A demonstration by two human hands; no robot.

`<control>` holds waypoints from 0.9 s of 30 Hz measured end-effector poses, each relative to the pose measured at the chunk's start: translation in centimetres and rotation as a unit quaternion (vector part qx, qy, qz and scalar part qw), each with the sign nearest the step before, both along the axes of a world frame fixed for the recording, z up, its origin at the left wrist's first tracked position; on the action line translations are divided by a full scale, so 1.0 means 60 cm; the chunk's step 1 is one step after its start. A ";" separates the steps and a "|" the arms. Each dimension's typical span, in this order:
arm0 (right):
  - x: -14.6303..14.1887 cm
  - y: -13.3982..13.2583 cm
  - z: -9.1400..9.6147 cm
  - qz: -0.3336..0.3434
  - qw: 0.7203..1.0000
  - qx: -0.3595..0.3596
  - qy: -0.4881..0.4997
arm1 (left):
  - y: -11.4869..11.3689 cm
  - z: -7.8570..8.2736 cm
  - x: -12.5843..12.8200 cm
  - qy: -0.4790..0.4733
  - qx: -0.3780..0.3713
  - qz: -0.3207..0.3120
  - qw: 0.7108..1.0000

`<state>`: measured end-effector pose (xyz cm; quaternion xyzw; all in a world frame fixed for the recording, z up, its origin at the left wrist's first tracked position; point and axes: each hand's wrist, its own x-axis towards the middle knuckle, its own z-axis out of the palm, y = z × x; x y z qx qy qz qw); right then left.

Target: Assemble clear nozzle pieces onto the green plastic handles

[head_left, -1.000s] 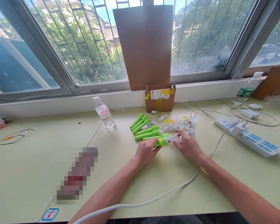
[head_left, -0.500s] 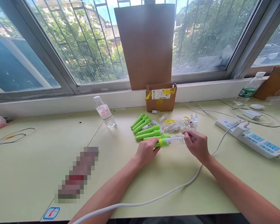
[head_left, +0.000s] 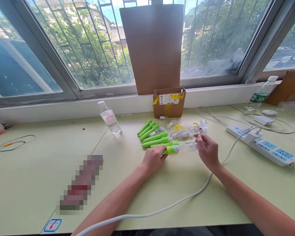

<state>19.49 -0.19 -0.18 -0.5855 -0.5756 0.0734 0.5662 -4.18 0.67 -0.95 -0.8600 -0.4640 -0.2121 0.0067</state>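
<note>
View: head camera only.
Left hand (head_left: 154, 158): fingers wrapped around a green handle (head_left: 171, 149), low over the table (head_left: 137, 193).
Right hand (head_left: 208, 149): thumb and fingers pinched narrow on the outer end of a clear tube (head_left: 191, 147).
Handle and tube, position: roughly in line between the two hands, just in front of the loose parts; handle's collared end faces right, toward the tube.
Step in hand: judged to be the joining of tube and handle, at the lining-up or seating stage.
Next move: would call for a steady left hold, the tube kept on the handle's axis, and light pressure or a twist from the right.
Stock, green: several green handles (head_left: 155, 142), lying beside and behind the left hand.
Stock, clear: a cluster of clear parts (head_left: 190, 129) with yellow rings (head_left: 179, 128), behind the right hand.
Hidden: most of the held handle, under the left fingers; tube's outer end, behind the right fingertips.
Hard to make out: whether tube and handle are seated or merely touching; separate pieces within the clear cluster.
Obscured: one item, a pixelated patch (head_left: 81, 185).
Cut off: white cable (head_left: 162, 209), at the lower edge; both forearms.
</note>
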 end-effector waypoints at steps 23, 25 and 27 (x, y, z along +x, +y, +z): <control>-0.038 -0.028 -0.013 0.281 0.952 -0.104 -0.058 | -0.004 -0.007 0.004 0.043 -0.001 -0.036 0.998; -0.036 -0.031 -0.009 0.305 0.946 -0.095 -0.060 | -0.003 -0.006 0.003 0.039 -0.002 -0.027 0.999; -0.034 -0.033 -0.008 0.323 0.939 -0.104 -0.050 | -0.002 -0.006 0.001 0.037 -0.004 -0.021 0.999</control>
